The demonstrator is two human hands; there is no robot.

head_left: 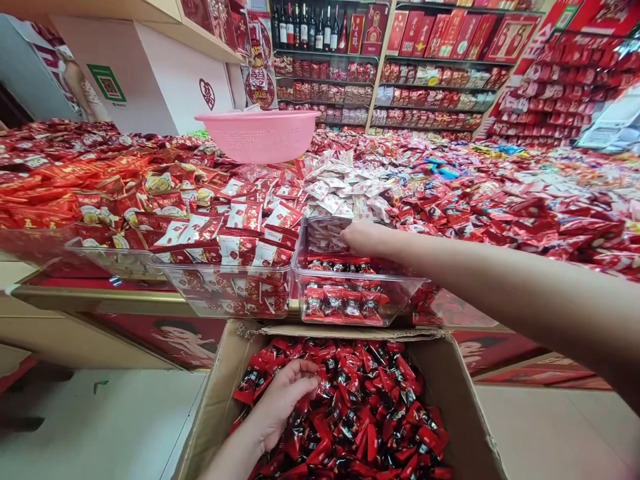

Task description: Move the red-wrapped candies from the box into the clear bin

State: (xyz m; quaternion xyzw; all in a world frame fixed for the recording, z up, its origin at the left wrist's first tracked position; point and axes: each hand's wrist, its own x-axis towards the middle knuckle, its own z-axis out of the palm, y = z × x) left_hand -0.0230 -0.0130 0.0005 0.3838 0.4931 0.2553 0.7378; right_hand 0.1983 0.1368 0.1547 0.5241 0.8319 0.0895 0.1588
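My left hand (287, 400) is over the red and black wrapped candies (350, 427) in the open cardboard box (463, 407), its thumb and fingers curled close together around something too small to name. My right hand (363, 239) reaches into the clear plastic bin (350, 317) above the box; its fingers are hidden. Rows of red and black candies (353, 303) lie in the front of that bin, and white packets (345, 183) are heaped behind it.
A pink basket (265, 137) sits on the candy display. Left of the bin stands another clear bin (240, 300) with red and white packets. Shelves with bottles (313, 33) rise behind. A person's arm (75, 80) shows at upper left.
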